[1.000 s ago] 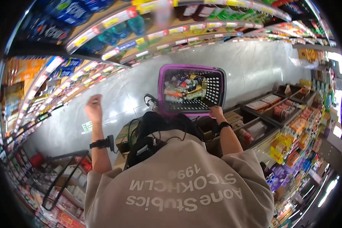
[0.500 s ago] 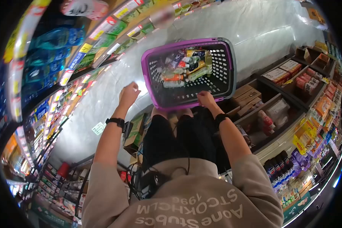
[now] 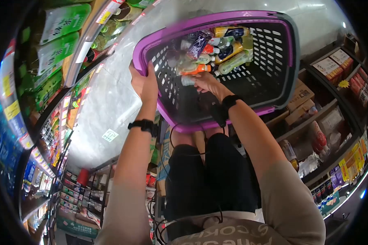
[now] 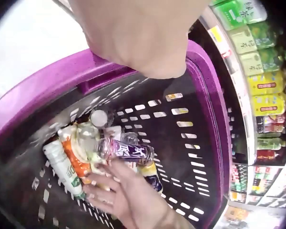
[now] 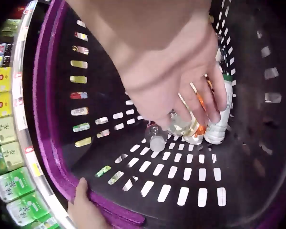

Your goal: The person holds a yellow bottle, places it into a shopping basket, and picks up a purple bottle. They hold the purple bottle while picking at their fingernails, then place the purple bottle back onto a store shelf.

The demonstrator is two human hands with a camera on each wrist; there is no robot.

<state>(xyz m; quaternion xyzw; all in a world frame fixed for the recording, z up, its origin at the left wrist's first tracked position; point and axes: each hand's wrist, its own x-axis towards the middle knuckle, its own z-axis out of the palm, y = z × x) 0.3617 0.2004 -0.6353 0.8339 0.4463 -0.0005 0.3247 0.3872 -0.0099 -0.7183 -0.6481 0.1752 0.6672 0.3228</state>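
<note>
A purple-rimmed dark basket (image 3: pixel 274 73) with slotted walls stands in front of my legs. My left hand (image 3: pixel 145 85) grips its rim at the left corner, thumb on the inner side. Inside the basket my right hand (image 3: pixel 208 83) reaches down with loosely extended fingers (image 5: pixel 200 107) over a white bottle (image 5: pixel 218 119). The fingertips overlap that bottle. Beside it lie an orange-labelled bottle (image 3: pixel 195 70), a purple-labelled bottle (image 4: pixel 126 150) and a green-tinted bottle (image 3: pixel 235 62). Several more drinks lie in the same heap.
A drinks shelf (image 3: pixel 75 49) runs along the left, with green packs (image 5: pixel 20 191) facing the basket. On the right stand dark bins (image 3: pixel 310 134) holding cartons (image 3: pixel 300 96) and packaged goods. Thin cables (image 3: pixel 163 163) hang along my legs. Grey floor (image 3: pixel 106 98) lies left of the basket.
My left hand has come from beside the basket to grip its rim. My right hand has moved from the near rim down into the basket. The view has come closer to the basket.
</note>
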